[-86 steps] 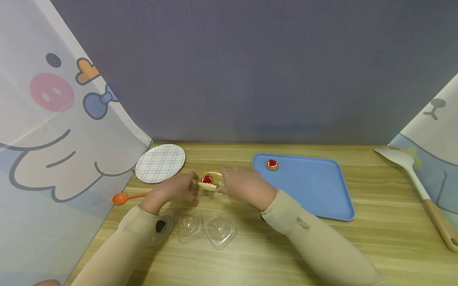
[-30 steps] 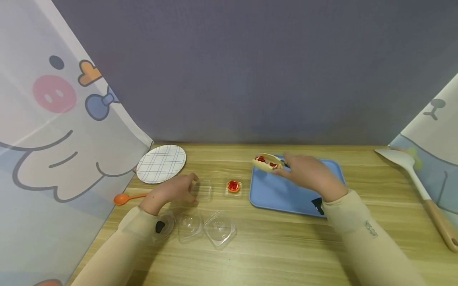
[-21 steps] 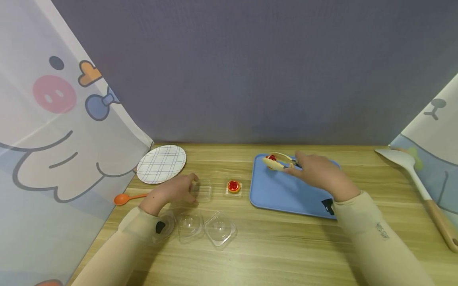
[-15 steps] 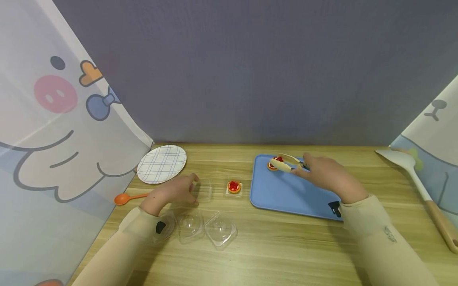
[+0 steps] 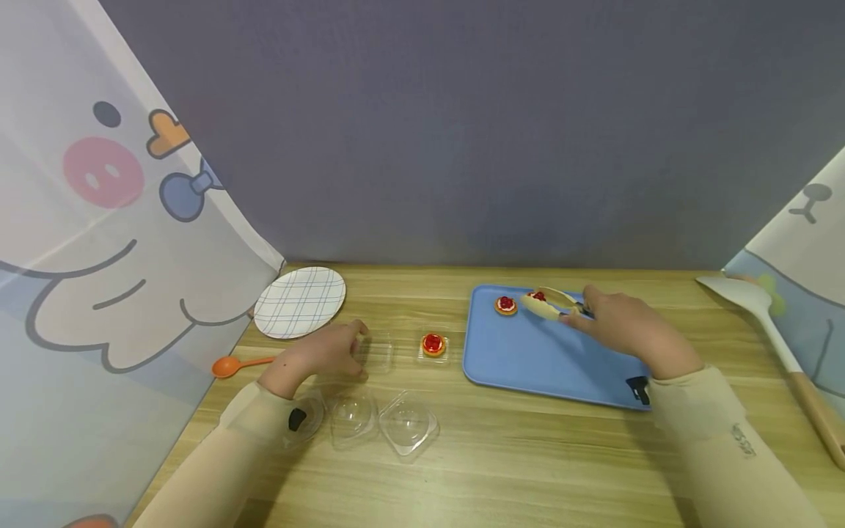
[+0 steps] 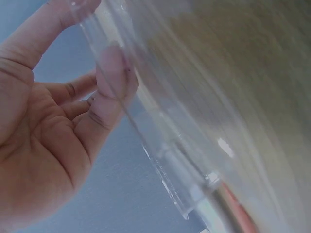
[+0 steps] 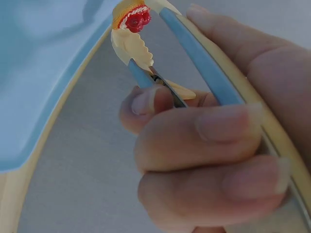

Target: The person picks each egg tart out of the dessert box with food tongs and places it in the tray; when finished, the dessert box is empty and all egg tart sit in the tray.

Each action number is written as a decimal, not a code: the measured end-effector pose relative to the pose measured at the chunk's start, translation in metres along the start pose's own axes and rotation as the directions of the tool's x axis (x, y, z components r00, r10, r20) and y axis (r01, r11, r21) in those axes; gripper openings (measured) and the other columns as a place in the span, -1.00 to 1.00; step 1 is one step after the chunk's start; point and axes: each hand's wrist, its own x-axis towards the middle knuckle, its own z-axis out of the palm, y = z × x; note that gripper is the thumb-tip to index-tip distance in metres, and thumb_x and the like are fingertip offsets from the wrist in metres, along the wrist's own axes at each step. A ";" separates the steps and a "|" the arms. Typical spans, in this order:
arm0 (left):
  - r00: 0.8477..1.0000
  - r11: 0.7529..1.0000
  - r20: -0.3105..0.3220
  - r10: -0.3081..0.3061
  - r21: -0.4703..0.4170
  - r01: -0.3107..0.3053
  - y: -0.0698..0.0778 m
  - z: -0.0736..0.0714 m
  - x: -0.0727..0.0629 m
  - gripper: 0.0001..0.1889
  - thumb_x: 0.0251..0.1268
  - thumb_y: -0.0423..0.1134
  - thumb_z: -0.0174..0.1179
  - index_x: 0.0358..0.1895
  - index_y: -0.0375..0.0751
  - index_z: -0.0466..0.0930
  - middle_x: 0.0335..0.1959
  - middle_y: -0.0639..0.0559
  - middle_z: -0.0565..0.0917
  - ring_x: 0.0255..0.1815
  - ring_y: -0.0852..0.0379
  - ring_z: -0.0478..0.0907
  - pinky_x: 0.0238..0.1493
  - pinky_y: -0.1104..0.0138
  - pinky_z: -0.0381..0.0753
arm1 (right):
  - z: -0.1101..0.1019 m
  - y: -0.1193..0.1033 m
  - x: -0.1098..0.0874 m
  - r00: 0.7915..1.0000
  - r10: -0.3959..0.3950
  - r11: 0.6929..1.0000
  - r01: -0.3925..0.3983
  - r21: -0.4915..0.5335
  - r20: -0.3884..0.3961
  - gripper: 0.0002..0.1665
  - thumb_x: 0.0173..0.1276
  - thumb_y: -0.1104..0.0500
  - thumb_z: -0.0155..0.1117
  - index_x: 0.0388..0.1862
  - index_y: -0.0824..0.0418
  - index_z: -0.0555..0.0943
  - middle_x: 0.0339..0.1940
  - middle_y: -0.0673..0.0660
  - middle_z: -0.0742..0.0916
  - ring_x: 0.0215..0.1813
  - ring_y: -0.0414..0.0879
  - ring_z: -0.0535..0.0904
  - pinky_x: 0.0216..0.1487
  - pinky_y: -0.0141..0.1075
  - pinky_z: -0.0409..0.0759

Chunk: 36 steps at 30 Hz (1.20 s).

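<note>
In the head view my right hand [image 5: 617, 330] grips cream-coloured food tongs [image 5: 541, 306] over the back of the blue tray [image 5: 528, 359]. Between the tong tips is a small red-topped tart [image 7: 136, 19], partly hidden in the head view; whether it touches the tray I cannot tell. To its left on the tray sits a similar tart [image 5: 505, 305]. My left hand [image 5: 326, 350] holds the left side of a clear plastic box [image 5: 378, 352], thumb and fingers spread along its wall. Another red tart [image 5: 433, 345] sits in a clear box just right of it.
A checked plate [image 5: 300, 302] lies at the back left, with an orange spoon [image 5: 227, 366] in front of it. Clear domed lids [image 5: 407, 422] lie near the left forearm. A white spatula with a wooden handle [image 5: 818, 414] lies at the far right.
The right hand has carried the tart in the tongs rightward from the clear box onto the tray area, past the tart lying there. The left hand has stayed at the box.
</note>
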 end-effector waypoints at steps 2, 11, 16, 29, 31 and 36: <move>1.000 1.000 0.000 0.001 -0.001 -0.001 0.000 0.000 0.000 -0.14 0.13 -0.14 0.60 0.46 -0.37 0.39 -0.28 0.07 0.61 -0.38 0.18 0.46 -0.24 0.29 0.50 | 0.001 0.002 0.001 1.000 0.009 1.000 -0.009 -0.002 0.009 -0.29 0.60 -0.37 0.12 0.01 0.30 0.41 -0.44 0.11 0.49 -0.37 0.01 0.46 -0.32 -0.12 0.39; 1.000 1.000 -0.002 0.007 0.025 -0.007 -0.001 0.000 0.002 -0.14 0.11 -0.11 0.62 0.44 -0.33 0.41 -0.28 0.09 0.63 -0.36 0.19 0.48 -0.22 0.30 0.52 | 0.005 0.009 0.005 0.999 0.017 0.999 -0.016 -0.028 0.027 -0.12 0.58 -0.40 0.11 0.22 0.43 0.41 -0.15 0.33 0.73 -0.21 0.14 0.65 -0.14 0.10 0.61; 1.000 0.999 -0.002 0.013 0.031 -0.013 -0.003 0.001 0.004 -0.14 0.11 -0.10 0.61 0.44 -0.32 0.41 -0.26 0.10 0.64 -0.33 0.18 0.49 -0.20 0.29 0.52 | 0.007 0.012 0.007 0.999 0.023 0.999 -0.022 -0.023 0.044 -0.09 0.59 -0.40 0.10 0.27 0.46 0.39 -0.12 0.35 0.74 -0.19 0.14 0.66 -0.12 0.12 0.62; 1.000 1.000 -0.011 0.009 0.025 -0.009 -0.004 0.001 0.005 -0.14 0.10 -0.12 0.62 0.44 -0.33 0.41 -0.24 0.07 0.65 -0.33 0.17 0.49 -0.19 0.28 0.53 | 0.009 0.010 0.008 0.999 0.030 1.000 -0.030 -0.006 0.043 -0.11 0.60 -0.38 0.12 0.28 0.46 0.39 -0.13 0.36 0.73 -0.20 0.15 0.65 -0.15 0.07 0.62; 1.000 1.000 -0.006 0.003 0.016 -0.003 -0.002 0.001 0.004 -0.14 0.12 -0.12 0.61 0.46 -0.33 0.40 -0.24 0.07 0.65 -0.34 0.17 0.49 -0.20 0.28 0.53 | 0.010 0.010 0.008 0.999 0.032 0.999 -0.032 -0.012 0.040 -0.05 0.60 -0.38 0.11 0.35 0.49 0.37 0.00 0.46 0.73 -0.11 0.23 0.71 -0.10 0.14 0.64; 1.000 1.000 0.006 -0.010 -0.004 0.010 -0.001 0.001 0.002 -0.12 0.14 -0.14 0.61 0.49 -0.34 0.37 -0.25 0.07 0.63 -0.36 0.16 0.48 -0.24 0.28 0.51 | 0.013 0.011 0.007 0.998 0.037 0.999 -0.036 -0.031 0.041 0.05 0.59 -0.41 0.08 0.46 0.54 0.30 0.18 0.58 0.69 0.06 0.39 0.73 -0.01 0.25 0.66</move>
